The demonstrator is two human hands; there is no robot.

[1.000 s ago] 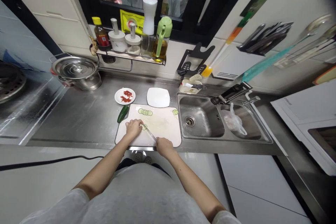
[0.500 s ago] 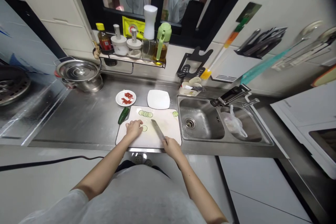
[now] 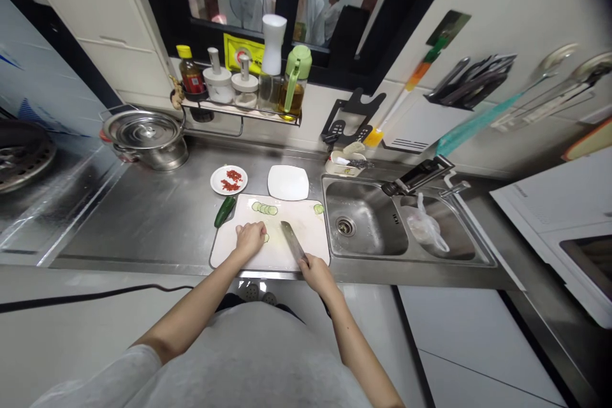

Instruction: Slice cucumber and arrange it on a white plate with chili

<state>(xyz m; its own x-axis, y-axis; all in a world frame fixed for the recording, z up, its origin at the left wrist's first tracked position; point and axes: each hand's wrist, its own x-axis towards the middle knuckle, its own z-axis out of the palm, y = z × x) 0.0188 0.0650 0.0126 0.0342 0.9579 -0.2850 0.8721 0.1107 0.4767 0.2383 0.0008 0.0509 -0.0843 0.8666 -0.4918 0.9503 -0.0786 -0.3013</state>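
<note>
My right hand (image 3: 317, 273) grips a kitchen knife (image 3: 293, 242) by its handle. The blade points up and to the left, over the right half of the white cutting board (image 3: 313, 248). On the board's left half, my left hand (image 3: 250, 238) has its fingers curled down on a cucumber slice (image 3: 266, 238), which it partly covers. Behind that hand lies a row of overlapping cucumber slices (image 3: 264, 208). A cucumber end piece (image 3: 318, 209) sits near the board's right edge. The dark green remaining cucumber (image 3: 224, 211) rests at the board's upper left corner.
Behind the board stand a plate of chopped red pieces (image 3: 215, 180) and a white square plate (image 3: 288, 182). To the right is a double sink (image 3: 368, 217) with a plastic bag (image 3: 424, 226). A lidded steel pot (image 3: 165, 153) stands at the left, below a shelf of condiments (image 3: 239, 107).
My right hand has drawn the knife away from the cucumber slice, to the right. My left hand has shifted slightly right, and its fingers have curled over the slice.
</note>
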